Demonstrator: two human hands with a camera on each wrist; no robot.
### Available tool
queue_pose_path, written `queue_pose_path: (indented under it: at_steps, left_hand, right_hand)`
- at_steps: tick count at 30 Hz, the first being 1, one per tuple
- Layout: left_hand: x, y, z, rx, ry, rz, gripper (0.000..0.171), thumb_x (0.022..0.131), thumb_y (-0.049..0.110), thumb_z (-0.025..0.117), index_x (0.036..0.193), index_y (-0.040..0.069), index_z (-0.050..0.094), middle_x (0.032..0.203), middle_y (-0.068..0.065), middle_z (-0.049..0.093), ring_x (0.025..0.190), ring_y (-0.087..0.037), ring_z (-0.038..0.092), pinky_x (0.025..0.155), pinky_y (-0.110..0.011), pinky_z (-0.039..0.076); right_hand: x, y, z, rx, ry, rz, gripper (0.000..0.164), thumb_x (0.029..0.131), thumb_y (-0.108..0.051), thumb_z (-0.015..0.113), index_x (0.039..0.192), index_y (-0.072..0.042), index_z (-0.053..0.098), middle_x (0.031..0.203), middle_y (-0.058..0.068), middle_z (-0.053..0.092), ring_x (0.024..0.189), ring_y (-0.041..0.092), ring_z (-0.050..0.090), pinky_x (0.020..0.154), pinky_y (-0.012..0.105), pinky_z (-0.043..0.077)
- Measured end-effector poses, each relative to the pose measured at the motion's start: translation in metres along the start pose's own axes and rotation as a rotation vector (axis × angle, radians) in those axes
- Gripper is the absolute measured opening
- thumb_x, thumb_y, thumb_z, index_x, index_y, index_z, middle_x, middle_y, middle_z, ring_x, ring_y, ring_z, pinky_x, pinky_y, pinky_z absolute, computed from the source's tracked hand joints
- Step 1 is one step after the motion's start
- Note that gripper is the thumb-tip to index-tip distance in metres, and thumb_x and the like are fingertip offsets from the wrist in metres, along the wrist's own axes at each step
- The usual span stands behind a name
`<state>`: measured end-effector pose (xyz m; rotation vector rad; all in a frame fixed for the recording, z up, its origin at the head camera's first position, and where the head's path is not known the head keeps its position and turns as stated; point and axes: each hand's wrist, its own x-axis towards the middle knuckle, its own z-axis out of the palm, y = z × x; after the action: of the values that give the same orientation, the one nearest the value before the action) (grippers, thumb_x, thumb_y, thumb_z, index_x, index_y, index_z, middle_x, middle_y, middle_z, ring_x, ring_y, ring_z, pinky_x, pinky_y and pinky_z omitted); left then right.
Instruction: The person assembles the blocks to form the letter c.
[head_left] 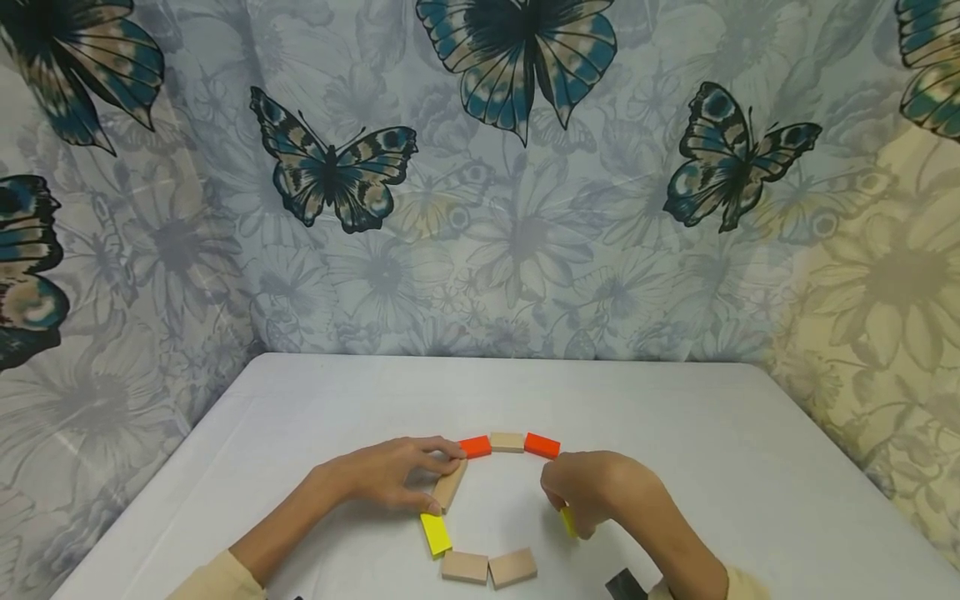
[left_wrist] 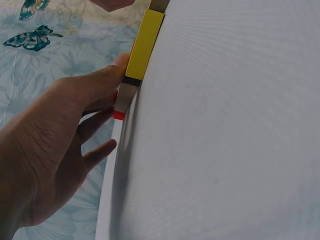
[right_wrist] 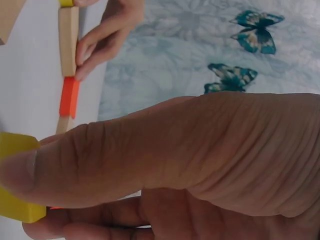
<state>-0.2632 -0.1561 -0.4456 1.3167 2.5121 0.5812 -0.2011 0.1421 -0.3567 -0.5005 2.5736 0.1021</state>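
My right hand (head_left: 600,487) pinches a yellow block (head_left: 567,522) between thumb and fingers, at the right side of a ring of blocks. In the right wrist view, the thumb lies across this yellow block (right_wrist: 22,200). At the ring's left side, my left hand (head_left: 390,471) holds a plain wooden block (head_left: 450,486) by its ends, thumb near and fingertips far. Another yellow block (head_left: 436,535) adjoins its near end. Beyond its far end lie an orange-red block (head_left: 475,447), a plain wooden block (head_left: 507,442) and a second orange-red block (head_left: 542,445).
Two plain wooden blocks, one left (head_left: 465,567) and one right (head_left: 513,568), form the ring's near side on the white table (head_left: 360,400). A dark rectangular thing (head_left: 626,585) shows beside the right forearm. Butterfly-patterned cloth (head_left: 517,250) stands behind the table.
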Motion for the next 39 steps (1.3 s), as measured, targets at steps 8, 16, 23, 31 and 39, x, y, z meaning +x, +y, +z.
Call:
queue_pose_path:
  at_steps: [8,16,23,31,39]
  left_hand:
    - [0.001,0.001,-0.001,0.007,0.004,0.005,0.063,0.096,0.045,0.074,0.149,0.014,0.059,0.158,0.009,0.052,0.148,-0.017,0.050,0.125,-0.041,0.042]
    - [0.001,-0.001,0.001,0.005,0.007,0.003,0.063,0.096,0.047,0.073,0.149,0.015,0.059,0.157,0.010,0.052,0.148,-0.016,0.050,0.125,-0.041,0.042]
    - [0.001,-0.001,0.002,0.001,0.003,-0.005,0.064,0.096,0.049,0.073,0.149,0.016,0.058,0.157,0.011,0.051,0.148,-0.016,0.050,0.125,-0.042,0.042]
    - [0.001,-0.003,0.002,0.009,0.012,0.013,0.063,0.096,0.048,0.073,0.149,0.015,0.059,0.157,0.010,0.052,0.149,-0.017,0.050,0.125,-0.041,0.042]
    - [0.001,-0.002,0.001,0.001,0.008,0.006,0.064,0.096,0.047,0.073,0.149,0.015,0.059,0.157,0.011,0.052,0.149,-0.017,0.050,0.126,-0.042,0.042]
  right_hand:
    - [0.006,-0.014,0.007,-0.058,-0.049,-0.012,0.033,0.076,-0.004,0.091,0.082,-0.019,0.063,0.079,-0.007,0.060,0.074,0.013,0.055,0.069,0.030,0.055]
    - [0.015,-0.026,0.013,-0.092,-0.108,-0.030,0.031,0.078,-0.007,0.091,0.082,-0.021,0.064,0.079,-0.006,0.061,0.073,0.014,0.055,0.070,0.027,0.055]
    - [0.020,-0.032,0.018,-0.132,-0.127,-0.058,0.032,0.079,-0.008,0.091,0.082,-0.022,0.062,0.077,-0.006,0.060,0.071,0.012,0.053,0.068,0.025,0.051]
    - [0.023,-0.038,0.020,-0.140,-0.141,-0.081,0.032,0.080,-0.010,0.090,0.084,-0.023,0.062,0.078,-0.007,0.060,0.074,0.011,0.054,0.072,0.024,0.053]
    - [0.022,-0.038,0.022,-0.143,-0.113,-0.094,0.034,0.079,-0.009,0.091,0.082,-0.023,0.060,0.078,-0.008,0.059,0.073,0.010,0.053,0.069,0.023,0.050]
